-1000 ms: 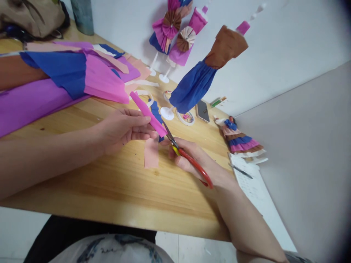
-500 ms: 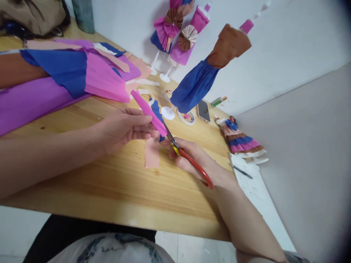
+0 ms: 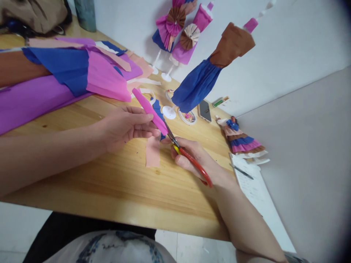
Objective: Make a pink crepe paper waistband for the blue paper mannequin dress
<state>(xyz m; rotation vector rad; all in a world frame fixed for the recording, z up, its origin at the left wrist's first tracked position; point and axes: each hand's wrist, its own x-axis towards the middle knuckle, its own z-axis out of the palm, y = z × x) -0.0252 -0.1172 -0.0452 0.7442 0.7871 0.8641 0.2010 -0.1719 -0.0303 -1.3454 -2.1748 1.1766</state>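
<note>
The left hand (image 3: 124, 126) pinches a folded pink paper strip (image 3: 149, 109) between thumb and fingers, holding it tilted above the wooden worktop (image 3: 109, 182). The right hand (image 3: 196, 160) is closed around red-handled scissors (image 3: 189, 159), whose blades meet the strip's lower end. Directly beneath the strip a small peach paper scrap (image 3: 153, 151) lies flat on the wood. Beyond the strip stands a blue-and-brown paper dress (image 3: 208, 69) on a white stand, with a phone (image 3: 204, 110) just beside its base.
</note>
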